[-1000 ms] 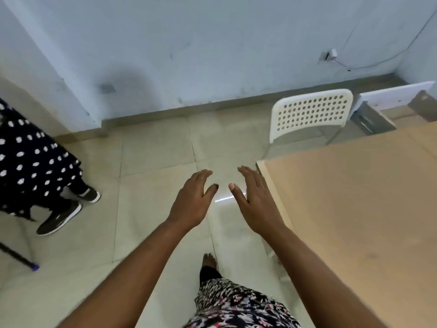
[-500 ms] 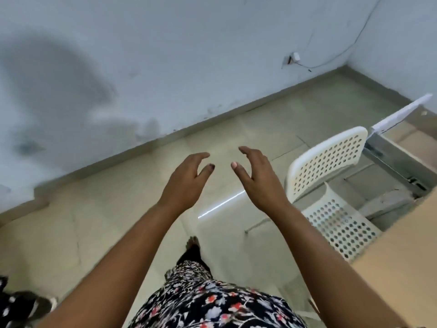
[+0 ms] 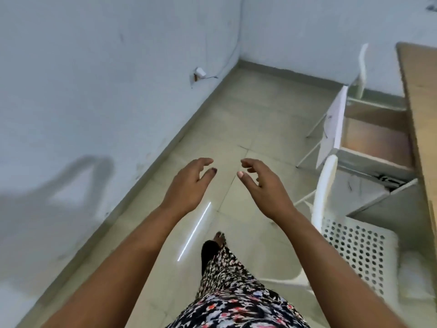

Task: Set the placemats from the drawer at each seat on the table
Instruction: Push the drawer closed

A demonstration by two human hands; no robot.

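Grip loose, both hands empty: left hand [image 3: 189, 185], right hand [image 3: 264, 188]. Drawer [image 3: 376, 143] interior blurred; table [image 3: 423, 110] cut off.

The table [image 3: 419, 95] runs off the right edge past the right hand [image 3: 264, 188]. The drawer [image 3: 376, 138] is blurred, its contents unreadable. The chair [image 3: 354, 247] loses its seat front in blur.
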